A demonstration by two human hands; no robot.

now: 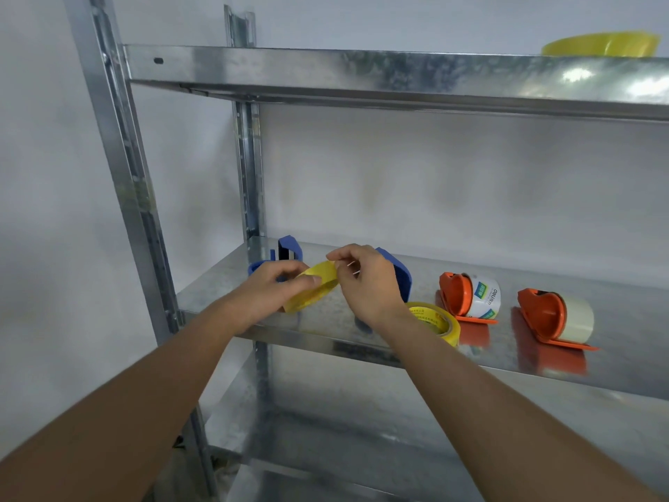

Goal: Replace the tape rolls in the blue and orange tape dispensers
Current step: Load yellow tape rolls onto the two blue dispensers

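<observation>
Head view looks down at a metal shelf unit (362,67), with both forearms reaching in from the bottom of the frame to the middle shelf (543,356). At centre, the left hand (268,288) grips a yellow tape roll (313,289), fingers curled around it and thumb lying across its outer face. The right hand (365,280) pinches at the roll's upper edge between thumb and forefinger, its other fingers loosely curled. Behind the left hand stands a blue tape dispenser (287,253), partly hidden; a second blue dispenser (398,273) shows behind the right hand. Just below the right wrist, near the shelf's front edge, lies a second yellow roll (440,322) with printed lettering on its core. To the right of centre sits an orange dispenser (458,295) loaded with a white labelled roll (487,297), and further right another orange dispenser (543,315) carries a pale clear roll (579,317). In the upper right of the frame, a third yellow roll (601,43) rests on the top shelf, cut off partly by the shelf edge
</observation>
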